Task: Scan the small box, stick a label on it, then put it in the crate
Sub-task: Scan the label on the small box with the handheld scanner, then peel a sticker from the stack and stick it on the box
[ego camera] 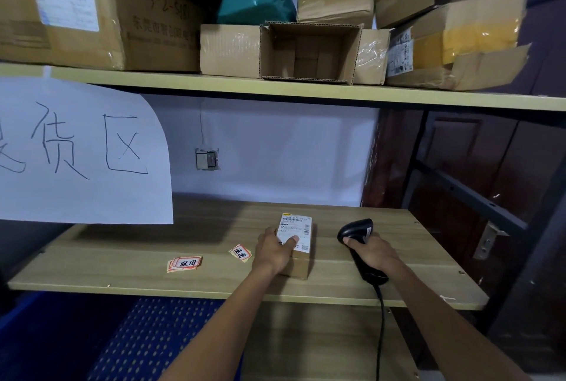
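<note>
A small brown cardboard box [301, 235] with a white shipping label on top lies on the wooden shelf [214, 258]. My left hand [272, 250] grips it from the left, thumb pressed on the label. To its right, my right hand [372, 253] holds a black corded barcode scanner [356, 232] by the handle, its head tilted toward the box and just above the shelf. Two lots of red-and-white stickers lie left of the box: a single label [241, 253] and a small stack [184, 263]. A blue perforated crate [144, 341] sits below the shelf's front edge.
The upper shelf [275, 89] carries several cardboard boxes, one open-fronted [309, 53], and a green parcel [257, 1]. A white paper sign [79, 154] with handwriting hangs at the left. A dark metal rack frame [459, 190] and a door stand to the right.
</note>
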